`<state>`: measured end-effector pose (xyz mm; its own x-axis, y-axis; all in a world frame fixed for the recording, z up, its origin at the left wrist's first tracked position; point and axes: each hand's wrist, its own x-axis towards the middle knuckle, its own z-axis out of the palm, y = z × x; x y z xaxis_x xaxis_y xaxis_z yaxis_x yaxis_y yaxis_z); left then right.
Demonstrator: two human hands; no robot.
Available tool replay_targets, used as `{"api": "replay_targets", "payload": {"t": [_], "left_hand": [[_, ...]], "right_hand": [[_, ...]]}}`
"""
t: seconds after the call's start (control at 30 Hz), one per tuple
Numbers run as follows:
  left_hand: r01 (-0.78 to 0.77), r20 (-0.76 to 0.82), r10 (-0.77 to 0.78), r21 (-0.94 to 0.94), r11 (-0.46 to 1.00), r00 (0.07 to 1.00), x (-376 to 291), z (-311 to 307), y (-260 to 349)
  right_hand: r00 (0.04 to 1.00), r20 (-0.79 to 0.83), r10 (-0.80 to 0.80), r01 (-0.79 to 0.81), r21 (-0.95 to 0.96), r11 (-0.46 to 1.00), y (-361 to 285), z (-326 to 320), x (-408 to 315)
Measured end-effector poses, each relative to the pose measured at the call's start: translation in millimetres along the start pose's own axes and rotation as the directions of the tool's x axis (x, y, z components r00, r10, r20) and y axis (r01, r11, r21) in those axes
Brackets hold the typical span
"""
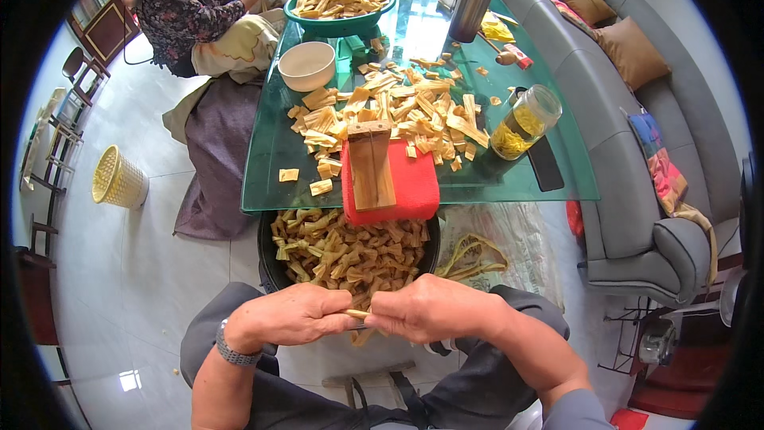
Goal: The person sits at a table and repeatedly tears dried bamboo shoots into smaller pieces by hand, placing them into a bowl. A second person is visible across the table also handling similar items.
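My left hand [304,309] and my right hand [412,310] meet over my lap, each pinching one end of a small pale yellow strip [358,314]. Fingers hide most of the strip. Just beyond them, a dark round tub [434,245] holds many tied, bow-shaped pieces of a dried, tan material [352,251]. Above the tub, at the glass table's near edge, a wooden block [373,173] with a raised end rests on a red cloth pad [418,185]. Loose flat tan pieces [388,101] are scattered behind it.
On the glass table [274,191] stand a white bowl [307,67], a green basin [340,25] heaped with tan pieces, a steel flask [474,3], a jar [525,122] and a phone [545,164]. Another person [191,18] sits at the far left. A grey sofa [573,77] lines the right.
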<state>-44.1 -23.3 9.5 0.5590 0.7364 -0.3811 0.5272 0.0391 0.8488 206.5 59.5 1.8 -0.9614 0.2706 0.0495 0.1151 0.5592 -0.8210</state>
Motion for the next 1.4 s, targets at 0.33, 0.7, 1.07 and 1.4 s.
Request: {"api": "replay_targets", "payload": {"t": [0.33,0.7,1.07,1.4], "left_hand": [[-0.163,-0.554,0.230,0.169,0.972,0.800,37.9,-32.0,5.8],[0.213,-0.781,0.172,0.364,0.907,0.600,85.6,-35.4,-15.6],[-0.081,-0.318,-0.293,-0.790,0.608,0.902,50.3,-7.2,8.5],[-0.368,-0.396,-0.044,-0.884,0.288,0.917,53.8,3.1,59.5]], "right_hand": [[0.902,-0.431,-0.023,-0.148,-0.360,0.921,25.2,-43.5,13.2],[0.838,-0.534,0.114,-0.430,-0.517,0.740,88.5,-47.1,29.6],[0.839,-0.387,-0.383,0.245,-0.360,0.900,12.4,-38.4,29.7],[0.746,-0.365,-0.557,0.465,-0.313,0.828,-28.5,-10.6,31.0]]}}
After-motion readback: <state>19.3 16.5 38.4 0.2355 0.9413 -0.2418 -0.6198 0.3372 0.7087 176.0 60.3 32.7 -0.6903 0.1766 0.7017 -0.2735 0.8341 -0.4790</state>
